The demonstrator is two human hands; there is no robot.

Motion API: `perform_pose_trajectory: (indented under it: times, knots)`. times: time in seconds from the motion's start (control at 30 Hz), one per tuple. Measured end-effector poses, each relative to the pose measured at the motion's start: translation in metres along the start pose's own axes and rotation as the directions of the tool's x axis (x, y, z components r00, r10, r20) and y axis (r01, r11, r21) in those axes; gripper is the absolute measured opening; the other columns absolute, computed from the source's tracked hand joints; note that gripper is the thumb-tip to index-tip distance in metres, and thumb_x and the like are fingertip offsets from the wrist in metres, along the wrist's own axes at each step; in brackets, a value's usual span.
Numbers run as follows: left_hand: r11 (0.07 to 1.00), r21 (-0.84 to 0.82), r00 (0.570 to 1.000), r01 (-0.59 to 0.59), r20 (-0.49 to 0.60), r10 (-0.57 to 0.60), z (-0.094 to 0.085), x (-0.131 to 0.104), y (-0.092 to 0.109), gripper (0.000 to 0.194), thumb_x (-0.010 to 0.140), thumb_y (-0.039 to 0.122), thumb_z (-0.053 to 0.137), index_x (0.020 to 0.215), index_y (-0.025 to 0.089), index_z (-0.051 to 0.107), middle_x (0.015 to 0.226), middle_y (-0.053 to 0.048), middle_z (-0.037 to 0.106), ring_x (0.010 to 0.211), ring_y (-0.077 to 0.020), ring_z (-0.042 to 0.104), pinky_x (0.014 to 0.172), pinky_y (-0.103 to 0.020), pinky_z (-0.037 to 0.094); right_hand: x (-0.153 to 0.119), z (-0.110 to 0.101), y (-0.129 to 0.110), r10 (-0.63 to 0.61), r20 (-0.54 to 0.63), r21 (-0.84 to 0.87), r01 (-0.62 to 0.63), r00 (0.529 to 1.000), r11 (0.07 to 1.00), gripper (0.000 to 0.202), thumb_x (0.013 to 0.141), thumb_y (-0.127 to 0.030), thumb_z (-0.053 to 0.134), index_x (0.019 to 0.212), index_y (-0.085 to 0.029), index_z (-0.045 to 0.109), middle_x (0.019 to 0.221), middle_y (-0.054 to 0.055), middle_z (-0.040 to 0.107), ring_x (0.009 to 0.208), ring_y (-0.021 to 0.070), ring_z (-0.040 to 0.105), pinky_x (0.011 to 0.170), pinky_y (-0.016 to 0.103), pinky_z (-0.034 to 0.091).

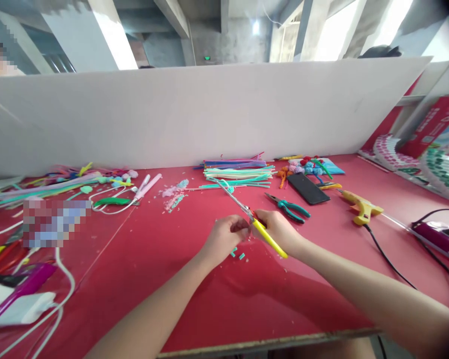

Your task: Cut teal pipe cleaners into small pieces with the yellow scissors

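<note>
The right hand point(275, 227) held yellow-handled scissors point(260, 227) above the red tabletop point(153, 264).
Its fingers were closed around them, blades pointing toward the piled pipe cleaners point(239, 173); just beside, the left hand point(224, 234) had its fingertips pinched together, on what I couldn't tell.

The right edge cuts off the red box point(439, 119); anything between the left fingers point(240, 220) is too small to tell.
</note>
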State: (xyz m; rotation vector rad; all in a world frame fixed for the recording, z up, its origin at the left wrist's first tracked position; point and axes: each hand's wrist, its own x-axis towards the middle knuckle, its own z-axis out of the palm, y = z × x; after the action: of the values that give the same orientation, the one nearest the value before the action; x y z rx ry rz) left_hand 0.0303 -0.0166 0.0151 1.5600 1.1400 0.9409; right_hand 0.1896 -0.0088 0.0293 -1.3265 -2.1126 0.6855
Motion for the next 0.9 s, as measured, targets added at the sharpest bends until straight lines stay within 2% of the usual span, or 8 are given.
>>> perform_pose_trajectory:
  times: [0.1, 0.2, 0.37, 0.47, 0.57, 0.73, 0.9]
  knots:
    - [0.997, 0.055, 0.998, -0.047, 0.035, 0.045, 0.002, 0.004, -0.001, 0.015, 0.069, 0.029, 0.051, 0.07, 0.016, 0.058, 0.06, 0.0, 0.053, 0.055, -0.01, 0.046, 0.052, -0.021, 0.036, 0.003, 0.002, 0.005, 0.026, -0.031, -0.01, -0.026, 0.999, 1.0, 0.017, 0.068, -0.032, 0.043, 0.061, -0.017, 0.045, 0.051, -0.005, 0.04, 0.047, 0.0068, 0.032, 0.042, 0.019, 0.021]
    - [0.997, 0.035, 0.998, -0.064, -0.001, 0.064, 0.003, 0.008, -0.003, 0.017, 0.069, 0.032, 0.052, 0.067, 0.015, 0.057, 0.057, 0.001, 0.051, 0.053, -0.0095, 0.044, 0.05, -0.021, 0.034, 0.005, 0.003, 0.014, 0.028, -0.05, -0.038, -0.03, 0.998, 0.999, 0.019, 0.069, -0.034, 0.042, 0.062, -0.017, 0.046, 0.051, -0.004, 0.042, 0.046, 0.0073, 0.033, 0.042, 0.019, 0.02]
    - [0.984, -0.179, 0.992, -0.004, -0.126, -0.019, -0.001, 0.011, -0.008, 0.021, 0.07, 0.035, 0.052, 0.071, 0.014, 0.055, 0.059, -0.001, 0.055, 0.051, -0.01, 0.047, 0.051, -0.022, 0.037, 0.002, -0.006, 0.024, 0.026, -0.109, -0.292, -0.056, 0.994, 0.955, 0.025, 0.068, -0.043, 0.046, 0.069, -0.019, 0.051, 0.054, -0.001, 0.049, 0.047, 0.0095, 0.039, 0.045, 0.021, 0.02]
    - [0.947, -0.321, 0.983, -0.003, -0.176, -0.057, -0.006, 0.01, -0.011, 0.021, 0.069, 0.033, 0.054, 0.072, 0.013, 0.055, 0.064, -0.003, 0.057, 0.055, -0.0105, 0.05, 0.055, -0.022, 0.039, -0.003, -0.007, 0.027, 0.016, -0.088, -0.332, -0.044, 0.996, 0.942, 0.029, 0.068, -0.046, 0.046, 0.08, -0.02, 0.052, 0.063, 0.001, 0.056, 0.052, 0.012, 0.047, 0.047, 0.021, 0.023]
    - [0.906, -0.422, 0.981, 0.026, -0.163, -0.104, -0.005, 0.007, -0.012, 0.019, 0.067, 0.03, 0.057, 0.074, 0.013, 0.056, 0.066, -0.003, 0.057, 0.057, -0.0102, 0.051, 0.056, -0.022, 0.039, -0.007, -0.004, 0.029, 0.026, -0.082, -0.353, -0.053, 0.996, 0.934, 0.03, 0.071, -0.048, 0.043, 0.077, -0.02, 0.052, 0.065, 0.002, 0.057, 0.054, 0.0129, 0.049, 0.047, 0.022, 0.023]
    - [0.871, -0.487, 0.983, 0.061, -0.124, -0.138, 0.002, 0.001, -0.008, 0.017, 0.066, 0.028, 0.059, 0.075, 0.013, 0.056, 0.067, -0.003, 0.058, 0.056, -0.0097, 0.051, 0.055, -0.022, 0.039, -0.012, -0.001, 0.027, 0.021, -0.093, -0.379, -0.055, 0.995, 0.924, 0.027, 0.072, -0.045, 0.042, 0.071, -0.019, 0.049, 0.061, 0.002, 0.057, 0.052, 0.0126, 0.049, 0.046, 0.022, 0.023]
    - [0.86, -0.508, 0.966, -0.042, -0.24, -0.094, -0.003, 0.001, -0.004, 0.012, 0.067, 0.025, 0.058, 0.072, 0.013, 0.056, 0.065, -0.002, 0.058, 0.055, -0.0084, 0.05, 0.056, -0.021, 0.038, -0.016, -0.007, 0.018, -0.072, -0.092, -0.407, 0.028, 0.993, 0.913, 0.025, 0.072, -0.044, 0.042, 0.08, -0.02, 0.047, 0.069, 0.002, 0.058, 0.059, 0.0147, 0.053, 0.05, 0.022, 0.028]
